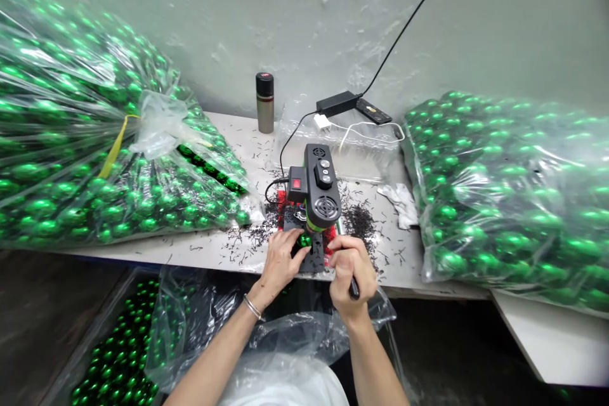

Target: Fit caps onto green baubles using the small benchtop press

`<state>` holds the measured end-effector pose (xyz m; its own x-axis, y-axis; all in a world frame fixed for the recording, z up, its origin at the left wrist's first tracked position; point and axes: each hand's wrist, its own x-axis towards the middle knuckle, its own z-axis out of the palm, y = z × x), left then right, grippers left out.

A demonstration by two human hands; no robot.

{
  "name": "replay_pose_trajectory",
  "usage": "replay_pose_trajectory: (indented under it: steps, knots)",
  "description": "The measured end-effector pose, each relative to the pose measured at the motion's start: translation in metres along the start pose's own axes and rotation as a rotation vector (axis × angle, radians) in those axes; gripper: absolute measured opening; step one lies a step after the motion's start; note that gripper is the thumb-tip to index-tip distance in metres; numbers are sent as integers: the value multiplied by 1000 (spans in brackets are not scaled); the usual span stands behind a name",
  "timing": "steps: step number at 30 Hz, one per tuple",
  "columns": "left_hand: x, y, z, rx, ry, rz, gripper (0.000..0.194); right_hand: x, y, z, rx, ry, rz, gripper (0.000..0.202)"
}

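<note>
A small black benchtop machine (320, 168) with a red switch stands at the middle of the table. Beneath its head sits a shiny green ball (305, 240), pinched between the thumb and fingers of my left hand (280, 261). On the machine's right side, my right hand (351, 274) is wrapped round a lever handle (354, 289), whose black end sticks out below the fist. The black base plate (311, 262) shows just under the ball. My left fingers hide part of the ball.
Black shavings (359, 221) litter the white table (238, 130) around the machine. Large clear bags of green balls stand left (57, 139) and right (504, 196). Behind are a bottle (265, 104), a power adapter (337, 103) and a phone (373, 111). More balls (124, 342) lie below the table edge.
</note>
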<state>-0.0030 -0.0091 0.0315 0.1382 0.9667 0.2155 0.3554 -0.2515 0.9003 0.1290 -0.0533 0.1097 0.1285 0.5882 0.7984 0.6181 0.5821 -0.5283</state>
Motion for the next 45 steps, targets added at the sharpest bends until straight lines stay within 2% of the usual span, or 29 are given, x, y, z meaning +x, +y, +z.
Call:
replay_pose_trajectory:
  steps: [3, 6, 9, 12, 16, 21, 24, 27, 30, 32, 35, 37, 39, 41, 42, 43, 45]
  knots:
    - [1, -3, 1, -131, 10, -66, 25, -5, 3, 0, -6, 4, 1, 22]
    - [2, -7, 2, -160, 10, -96, 27, -14, 10, 3, 10, -1, -7, 22]
    - [1, -10, 3, -131, 11, -71, 26, -25, 22, 9, 32, 4, -55, 23]
    - [1, -11, 3, -88, 9, -34, 27, -36, 35, 18, 22, 64, -128, 28]
    - [0, -10, 3, -59, -8, -12, 28, -44, 44, 27, -15, 138, -127, 32]
    - [0, -9, 2, -81, -6, 3, 27, -48, 48, 26, -50, 89, -143, 30]
    - [1, -9, 2, -67, -19, 25, 27, -44, 47, 21, -44, 40, -176, 28]
    - [3, -9, 5, -84, -9, 28, 27, -29, 36, 14, -5, 51, -149, 29]
    - [3, -9, 6, -67, 20, 43, 29, -2, 14, 4, 55, 85, -10, 29]
    - [-4, -9, 2, -22, 38, 74, 30, 16, 0, -3, 84, 49, 91, 29]
    - [-28, -10, -8, 56, -1, 167, 34, 30, -11, -6, 90, 41, 104, 30]
    - [-44, -12, -18, 102, -54, 242, 46, 29, -10, -5, 90, 55, 57, 30]
    - [-48, -15, -31, 139, -62, 280, 59, 23, -7, -2, 90, 65, 18, 29]
    - [-32, -15, -50, 158, 37, 247, 53, 18, -4, 1, 83, 74, 5, 29]
    - [-18, -15, -61, 166, 128, 211, 39, 16, -3, 2, 79, 77, 4, 30]
    - [1, -15, -74, 171, 222, 158, 28, 16, -3, 2, 77, 75, 0, 30]
    - [43, -14, -99, 262, 349, 75, 23, 16, -3, 2, 80, 66, -22, 30]
